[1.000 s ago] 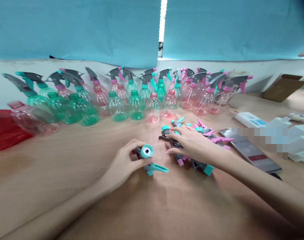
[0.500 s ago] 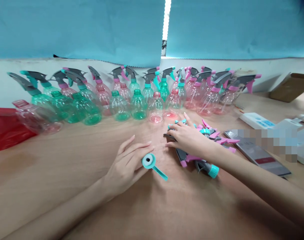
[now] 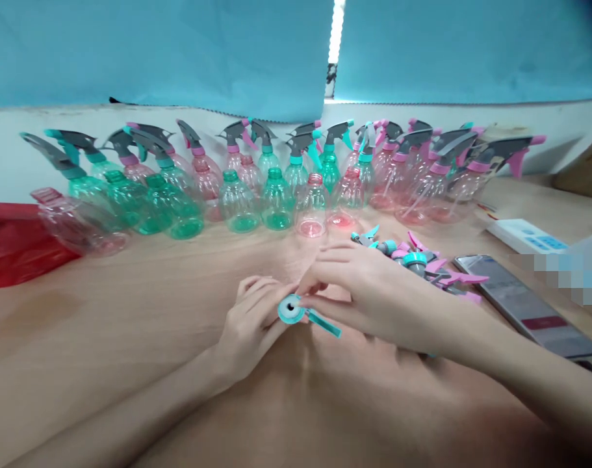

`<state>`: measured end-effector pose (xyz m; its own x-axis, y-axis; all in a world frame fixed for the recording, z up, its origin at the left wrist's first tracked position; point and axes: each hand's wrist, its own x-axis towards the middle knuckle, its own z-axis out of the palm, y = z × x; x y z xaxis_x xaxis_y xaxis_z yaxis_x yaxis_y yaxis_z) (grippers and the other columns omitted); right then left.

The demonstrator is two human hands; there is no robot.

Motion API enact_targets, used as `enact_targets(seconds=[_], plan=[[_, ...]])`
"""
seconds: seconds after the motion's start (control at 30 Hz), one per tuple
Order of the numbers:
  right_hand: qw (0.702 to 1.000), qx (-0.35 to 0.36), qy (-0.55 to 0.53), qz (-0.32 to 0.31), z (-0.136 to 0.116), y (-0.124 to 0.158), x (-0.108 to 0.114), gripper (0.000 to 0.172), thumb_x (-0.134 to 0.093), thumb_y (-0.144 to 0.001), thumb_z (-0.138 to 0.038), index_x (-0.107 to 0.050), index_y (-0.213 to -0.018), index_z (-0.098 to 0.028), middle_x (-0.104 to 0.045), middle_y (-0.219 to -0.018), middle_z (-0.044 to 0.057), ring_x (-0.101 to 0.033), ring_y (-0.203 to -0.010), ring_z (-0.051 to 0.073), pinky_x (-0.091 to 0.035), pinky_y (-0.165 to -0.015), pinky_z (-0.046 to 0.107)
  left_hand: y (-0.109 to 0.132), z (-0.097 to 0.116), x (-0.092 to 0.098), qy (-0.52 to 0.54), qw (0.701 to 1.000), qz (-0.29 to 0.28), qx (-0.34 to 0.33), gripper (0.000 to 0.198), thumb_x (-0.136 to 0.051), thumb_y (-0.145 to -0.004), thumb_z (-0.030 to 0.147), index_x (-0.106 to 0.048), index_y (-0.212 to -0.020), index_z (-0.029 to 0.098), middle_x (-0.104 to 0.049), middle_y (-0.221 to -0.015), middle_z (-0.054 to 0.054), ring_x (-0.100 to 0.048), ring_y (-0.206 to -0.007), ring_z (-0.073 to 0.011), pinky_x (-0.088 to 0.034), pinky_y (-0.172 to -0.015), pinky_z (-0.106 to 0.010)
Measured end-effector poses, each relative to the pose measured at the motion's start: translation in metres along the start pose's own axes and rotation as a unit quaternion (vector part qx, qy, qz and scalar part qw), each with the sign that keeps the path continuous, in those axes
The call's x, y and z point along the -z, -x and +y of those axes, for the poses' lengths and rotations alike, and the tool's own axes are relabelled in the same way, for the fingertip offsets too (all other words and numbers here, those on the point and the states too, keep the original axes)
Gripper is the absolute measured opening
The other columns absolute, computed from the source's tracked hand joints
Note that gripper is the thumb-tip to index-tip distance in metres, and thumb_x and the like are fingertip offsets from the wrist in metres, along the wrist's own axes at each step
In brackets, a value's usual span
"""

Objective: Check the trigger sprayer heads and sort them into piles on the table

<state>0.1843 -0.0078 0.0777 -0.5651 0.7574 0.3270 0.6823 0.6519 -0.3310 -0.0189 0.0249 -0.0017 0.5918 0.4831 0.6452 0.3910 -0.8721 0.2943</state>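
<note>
My left hand (image 3: 249,318) is closed around a trigger spray head (image 3: 290,318), its teal collar turned up so the pale inside with a dark hole faces me. The teal trigger points down to the right; the rest of the head is hidden in the fingers. My right hand (image 3: 359,289) reaches across, thumb and fingertips pinched at the collar's right edge. Beyond its wrist lies a pile of loose grey, pink and teal spray heads (image 3: 417,260), partly covered by that hand.
Clear and green spray bottles (image 3: 277,201) stand in rows along the wall, several with heads fitted. An uncapped pinkish bottle (image 3: 76,221) leans on a red bag (image 3: 13,244) at left. At right are a phone (image 3: 520,305), a white power strip (image 3: 524,237) and a cardboard box (image 3: 583,169).
My right hand has left the pile of spray heads and come left to the collar of the head in my left hand. The left hand stays almost in place; the view has shifted slightly.
</note>
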Motion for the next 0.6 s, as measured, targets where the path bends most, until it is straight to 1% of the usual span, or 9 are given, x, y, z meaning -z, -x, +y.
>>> enact_targets(seconds=[0.1,0.17,0.27,0.37,0.43,0.53,0.6], plan=[[1.0,0.027,-0.011,-0.012,-0.002,0.002,-0.01,0.01,-0.054,-0.089,-0.022,-0.063,-0.084,-0.018,-0.064,-0.082,0.0,-0.055,-0.078,0.013,-0.038,-0.071,0.026,0.0,0.001,0.0,0.007,1.0,0.004,-0.001,0.016,-0.052,-0.093,0.027,-0.057,-0.106,0.021,-0.068,-0.091,-0.004,-0.062,-0.083,-0.0183,-0.042,-0.079,-0.034],[1.0,0.026,-0.002,-0.017,0.0,0.003,-0.015,0.011,-0.054,-0.089,-0.019,-0.061,-0.081,-0.018,-0.063,-0.081,0.0,-0.055,-0.077,0.014,-0.038,-0.071,0.026,0.001,0.001,0.0,0.009,1.0,0.006,0.0,0.018,-0.052,-0.093,0.028,-0.055,-0.109,0.022,-0.068,-0.09,-0.003,-0.061,-0.081,-0.0177,-0.041,-0.077,-0.034],[1.0,0.021,0.004,-0.021,0.001,0.004,-0.017,0.011,-0.055,-0.088,-0.02,-0.06,-0.079,-0.018,-0.063,-0.079,0.0,-0.054,-0.074,0.014,-0.037,-0.067,0.026,0.001,0.002,0.0,0.013,1.0,0.018,0.013,0.022,-0.054,-0.092,0.031,-0.052,-0.112,0.023,-0.068,-0.088,-0.001,-0.061,-0.078,-0.0171,-0.039,-0.076,-0.034],[1.0,0.007,0.0,-0.028,0.002,0.005,-0.016,0.008,-0.056,-0.087,-0.022,-0.061,-0.081,-0.019,-0.063,-0.08,0.0,-0.054,-0.074,0.015,-0.036,-0.065,0.026,0.001,0.002,0.002,0.015,0.999,0.025,0.024,0.017,-0.058,-0.09,0.032,-0.052,-0.103,0.024,-0.068,-0.084,0.001,-0.06,-0.077,-0.0171,-0.038,-0.076,-0.035],[0.999,0.0,-0.012,-0.032,0.002,0.005,-0.016,0.006,-0.058,-0.086,-0.022,-0.061,-0.082,-0.02,-0.064,-0.081,-0.001,-0.054,-0.074,0.014,-0.036,-0.064,0.026,0.0,0.002,0.003,0.017,0.999,0.018,0.023,0.013,-0.058,-0.089,0.03,-0.053,-0.098,0.024,-0.068,-0.083,0.002,-0.06,-0.077,-0.0169,-0.038,-0.077,-0.035],[0.999,-0.012,-0.027,-0.019,0.001,0.006,-0.018,0.007,-0.058,-0.085,-0.022,-0.055,-0.079,-0.021,-0.062,-0.076,-0.002,-0.053,-0.069,0.013,-0.034,-0.062,0.024,0.0,0.002,0.004,0.016,1.0,0.014,0.008,0.009,-0.057,-0.09,0.029,-0.052,-0.096,0.024,-0.068,-0.083,0.001,-0.06,-0.077,-0.0168,-0.037,-0.077,-0.035],[0.999,-0.024,-0.035,-0.002,-0.002,0.007,-0.022,0.009,-0.059,-0.083,-0.019,-0.05,-0.082,-0.021,-0.058,-0.071,-0.004,-0.052,-0.065,0.012,-0.033,-0.059,0.024,-0.001,0.001,0.005,0.006,1.0,0.012,-0.01,0.005,-0.054,-0.091,0.026,-0.051,-0.094,0.024,-0.069,-0.084,0.0,-0.061,-0.078,-0.0171,-0.037,-0.076,-0.035]])
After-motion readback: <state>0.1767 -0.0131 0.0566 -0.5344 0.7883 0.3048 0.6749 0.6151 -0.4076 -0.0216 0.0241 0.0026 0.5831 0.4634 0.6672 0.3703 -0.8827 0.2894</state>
